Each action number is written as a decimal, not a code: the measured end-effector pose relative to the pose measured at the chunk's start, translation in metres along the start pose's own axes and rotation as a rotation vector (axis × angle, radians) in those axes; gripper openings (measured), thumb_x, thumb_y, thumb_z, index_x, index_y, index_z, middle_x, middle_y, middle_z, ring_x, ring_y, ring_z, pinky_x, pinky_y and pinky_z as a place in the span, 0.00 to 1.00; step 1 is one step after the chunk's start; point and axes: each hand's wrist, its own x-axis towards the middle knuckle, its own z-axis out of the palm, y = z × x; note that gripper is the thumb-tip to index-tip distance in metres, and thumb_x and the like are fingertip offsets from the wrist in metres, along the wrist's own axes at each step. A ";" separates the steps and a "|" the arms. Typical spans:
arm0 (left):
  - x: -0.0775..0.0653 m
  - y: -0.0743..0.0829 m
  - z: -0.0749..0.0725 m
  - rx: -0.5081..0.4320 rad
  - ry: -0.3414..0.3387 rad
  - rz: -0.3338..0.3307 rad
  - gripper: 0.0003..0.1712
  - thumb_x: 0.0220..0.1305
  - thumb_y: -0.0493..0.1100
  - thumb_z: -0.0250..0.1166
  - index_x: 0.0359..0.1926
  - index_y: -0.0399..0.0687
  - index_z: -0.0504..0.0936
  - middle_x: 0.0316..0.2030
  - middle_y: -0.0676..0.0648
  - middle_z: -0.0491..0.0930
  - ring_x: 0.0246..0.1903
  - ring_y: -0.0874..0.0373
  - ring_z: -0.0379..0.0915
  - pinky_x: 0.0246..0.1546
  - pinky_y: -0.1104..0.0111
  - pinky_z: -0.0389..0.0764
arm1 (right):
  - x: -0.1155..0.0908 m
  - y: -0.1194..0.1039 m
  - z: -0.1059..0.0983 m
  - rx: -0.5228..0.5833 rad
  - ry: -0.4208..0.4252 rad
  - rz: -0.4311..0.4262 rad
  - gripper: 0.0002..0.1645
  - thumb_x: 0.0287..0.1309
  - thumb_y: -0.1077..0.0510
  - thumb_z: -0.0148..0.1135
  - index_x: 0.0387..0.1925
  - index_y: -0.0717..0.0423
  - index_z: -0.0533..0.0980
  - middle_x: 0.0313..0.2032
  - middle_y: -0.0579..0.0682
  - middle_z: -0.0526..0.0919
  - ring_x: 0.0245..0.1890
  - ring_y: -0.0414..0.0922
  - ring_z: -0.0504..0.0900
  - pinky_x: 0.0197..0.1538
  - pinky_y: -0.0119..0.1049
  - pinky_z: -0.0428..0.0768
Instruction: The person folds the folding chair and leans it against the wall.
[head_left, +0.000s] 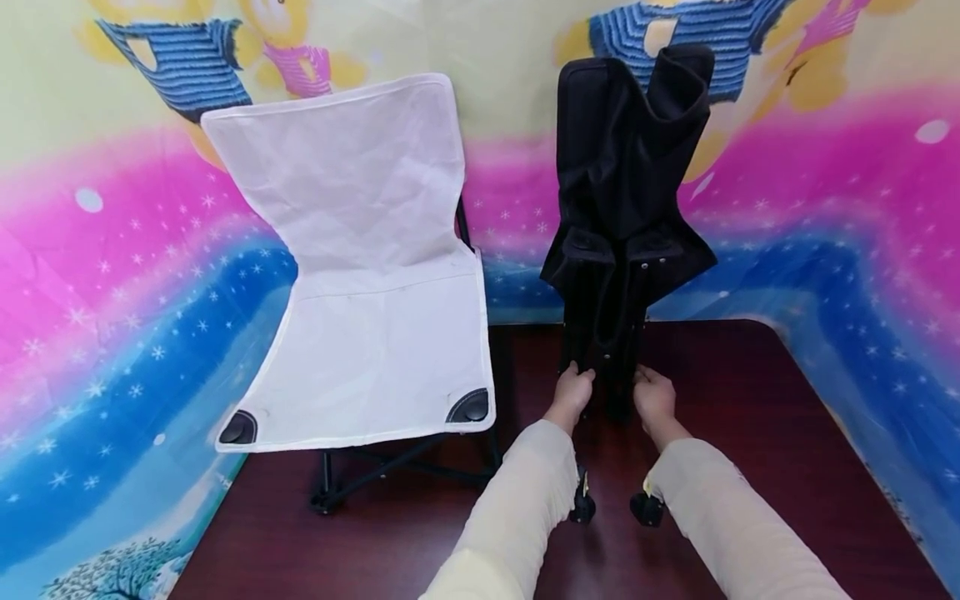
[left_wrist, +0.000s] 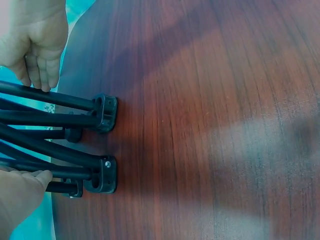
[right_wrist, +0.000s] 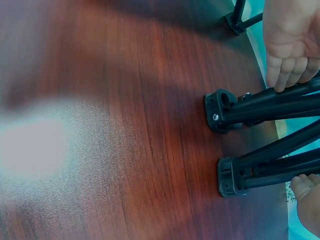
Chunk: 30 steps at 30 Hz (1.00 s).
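A black folding chair [head_left: 626, 167] stands upright and folded on the table, its fabric bunched and its legs close together. My left hand [head_left: 572, 392] holds the left side of its legs low down. On the opposite side my right hand [head_left: 655, 396] holds the legs too, thumb against a tube. Both wrist views show the black tubes [left_wrist: 50, 120] ending in plastic feet [right_wrist: 227, 176] at the table surface. To the left, a white folding chair [head_left: 382, 350] stands unfolded, its seat spread and its black corner patches showing.
The dark red wooden table [head_left: 750, 467] carries both chairs. Behind it and along the sides hangs a printed cloth [head_left: 510, 192] in pink and blue. One foot of the white chair [right_wrist: 235, 22] appears at the top of the right wrist view.
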 end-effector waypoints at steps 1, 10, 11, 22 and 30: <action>0.004 -0.003 0.001 0.002 0.001 0.003 0.32 0.61 0.50 0.49 0.63 0.45 0.54 0.62 0.47 0.54 0.61 0.55 0.45 0.58 0.64 0.53 | 0.000 0.000 0.000 0.005 -0.004 0.001 0.25 0.62 0.64 0.31 0.58 0.74 0.53 0.57 0.68 0.56 0.59 0.57 0.53 0.57 0.46 0.59; -0.010 0.017 -0.001 -0.022 0.004 -0.039 0.30 0.62 0.45 0.47 0.63 0.41 0.53 0.62 0.43 0.52 0.61 0.51 0.43 0.58 0.60 0.52 | 0.002 -0.001 -0.003 0.004 -0.024 -0.019 0.25 0.62 0.65 0.30 0.59 0.73 0.52 0.56 0.69 0.58 0.57 0.58 0.56 0.54 0.46 0.62; -0.005 0.013 0.000 -0.026 0.000 -0.041 0.30 0.63 0.45 0.47 0.64 0.42 0.53 0.62 0.43 0.52 0.61 0.51 0.44 0.58 0.60 0.52 | 0.003 -0.001 -0.003 -0.002 -0.031 -0.018 0.25 0.62 0.65 0.29 0.59 0.72 0.52 0.56 0.69 0.58 0.58 0.58 0.56 0.54 0.46 0.62; 0.026 -0.018 0.005 0.004 -0.004 0.016 0.30 0.63 0.48 0.46 0.64 0.43 0.53 0.62 0.44 0.52 0.61 0.51 0.44 0.58 0.61 0.52 | 0.004 -0.003 -0.010 -0.082 -0.176 0.018 0.27 0.64 0.61 0.26 0.62 0.69 0.45 0.59 0.69 0.51 0.60 0.59 0.49 0.58 0.50 0.55; -0.015 0.015 -0.011 0.139 -0.021 0.030 0.27 0.63 0.45 0.46 0.61 0.38 0.58 0.60 0.42 0.58 0.59 0.51 0.50 0.57 0.61 0.55 | 0.003 0.003 -0.013 -0.111 -0.213 -0.035 0.26 0.64 0.62 0.27 0.61 0.72 0.46 0.60 0.68 0.50 0.60 0.60 0.48 0.59 0.50 0.53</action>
